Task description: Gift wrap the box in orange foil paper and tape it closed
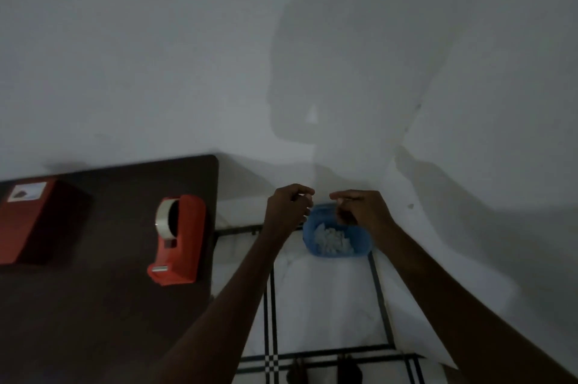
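Dark table [93, 305] at left, orange foil-wrapped box [34, 224] on its far left edge, red tape dispenser [176, 241] just right of it, blue bin [339, 236] of crumpled scraps on the floor, left hand [289, 208] and right hand [362, 210] above it, fingers curled and pinched (contents too blurred to tell).

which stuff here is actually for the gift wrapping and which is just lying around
For the job:
- wrapped orange box on the dark table
- red tape dispenser with a clear roll
- left hand and right hand, fingers curled, raised close together; what they pinch is too blurred to tell

Just lying about:
- blue bin of crumpled white scraps on the floor
- white tiled floor
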Motion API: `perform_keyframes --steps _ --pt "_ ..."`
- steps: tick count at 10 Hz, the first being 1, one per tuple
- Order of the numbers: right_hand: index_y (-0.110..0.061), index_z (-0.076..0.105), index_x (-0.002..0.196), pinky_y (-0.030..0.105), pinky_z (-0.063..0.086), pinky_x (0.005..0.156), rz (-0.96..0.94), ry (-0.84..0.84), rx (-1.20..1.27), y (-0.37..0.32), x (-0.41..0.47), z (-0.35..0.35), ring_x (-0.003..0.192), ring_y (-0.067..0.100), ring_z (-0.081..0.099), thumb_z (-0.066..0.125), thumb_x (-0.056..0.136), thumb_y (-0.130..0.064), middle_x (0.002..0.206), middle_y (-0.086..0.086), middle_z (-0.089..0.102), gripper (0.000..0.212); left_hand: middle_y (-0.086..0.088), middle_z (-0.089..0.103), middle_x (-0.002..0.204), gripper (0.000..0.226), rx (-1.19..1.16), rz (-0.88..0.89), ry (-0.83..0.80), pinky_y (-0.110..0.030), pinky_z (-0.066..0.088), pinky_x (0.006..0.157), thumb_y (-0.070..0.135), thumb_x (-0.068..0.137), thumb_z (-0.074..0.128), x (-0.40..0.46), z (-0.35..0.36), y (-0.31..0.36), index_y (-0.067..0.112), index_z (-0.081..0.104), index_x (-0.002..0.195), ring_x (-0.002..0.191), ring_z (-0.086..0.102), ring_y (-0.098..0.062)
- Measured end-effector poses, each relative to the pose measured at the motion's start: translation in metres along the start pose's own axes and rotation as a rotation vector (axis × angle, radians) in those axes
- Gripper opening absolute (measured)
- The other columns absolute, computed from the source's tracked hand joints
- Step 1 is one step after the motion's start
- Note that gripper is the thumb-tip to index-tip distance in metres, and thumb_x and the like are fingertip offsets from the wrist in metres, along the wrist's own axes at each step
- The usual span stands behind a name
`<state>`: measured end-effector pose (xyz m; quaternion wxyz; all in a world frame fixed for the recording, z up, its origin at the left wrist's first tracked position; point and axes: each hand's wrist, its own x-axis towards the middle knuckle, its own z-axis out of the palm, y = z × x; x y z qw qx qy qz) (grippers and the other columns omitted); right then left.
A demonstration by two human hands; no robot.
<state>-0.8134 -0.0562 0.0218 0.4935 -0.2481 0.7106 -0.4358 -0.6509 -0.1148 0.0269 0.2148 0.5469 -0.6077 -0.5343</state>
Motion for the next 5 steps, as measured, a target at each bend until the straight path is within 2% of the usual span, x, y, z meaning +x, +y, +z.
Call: perform_keyframes --steps 1,2,3,4,5 --pt "0.008 0.069 0.105 0.024 0.053 0.045 0.11 0.06 -0.045 0.04 0.045 -0.007 0.049 0.022 0.06 0.055 0.09 0.01 0.072 0.021 0.065 0.021 -0.009 0.073 0.081 0.019 0.054 -0.088 -0.036 -0.016 0.052 0.052 0.005 0.089 0.056 0.04 0.029 -0.04 0.008 0.072 0.099 0.063 0.066 -0.015" --pt "0.01 0.064 0.1 0.018 0.048 0.036 0.192 0.085 -0.082 0.084 0.087 -0.009 0.031 0.007 0.054 0.054 0.095 0.002 0.048 0.007 0.062 0.013 -0.013 0.072 0.084 0.017 0.078 -0.172 -0.083 -0.023 0.055 0.055 0.006 0.088 0.059 0.078 0.06 -0.086 0.007 0.072 0.099 0.065 0.065 -0.02" --pt "0.005 0.059 0.088 0.014 0.044 0.035 0.216 0.076 -0.113 0.119 0.125 -0.007 0.028 0.002 0.05 0.053 0.096 0.001 0.047 0.002 0.062 0.011 -0.015 0.07 0.084 0.012 0.107 -0.213 -0.12 -0.036 0.06 0.067 0.007 0.088 0.061 0.114 0.086 -0.126 0.009 0.071 0.094 0.064 0.064 -0.023" --pt "-0.001 0.056 0.068 0.026 0.055 0.058 0.277 0.074 -0.109 0.16 0.169 -0.006 0.057 0.019 0.066 0.06 0.091 0.0 0.069 0.019 0.07 0.024 -0.021 0.072 0.092 0.014 0.154 -0.239 -0.139 -0.048 0.059 0.08 0.01 0.088 0.061 0.143 0.107 -0.172 0.005 0.071 0.096 0.081 0.07 -0.034" --pt "-0.018 0.052 0.075 0.039 0.057 0.071 0.356 0.029 -0.107 0.217 0.212 -0.007 0.077 0.029 0.062 0.058 0.093 -0.002 0.107 0.022 0.063 0.025 -0.021 0.069 0.104 0.02 0.207 -0.259 -0.163 -0.049 0.055 0.088 0.014 0.091 0.06 0.177 0.133 -0.221 0.002 0.069 0.105 0.098 0.067 -0.036"
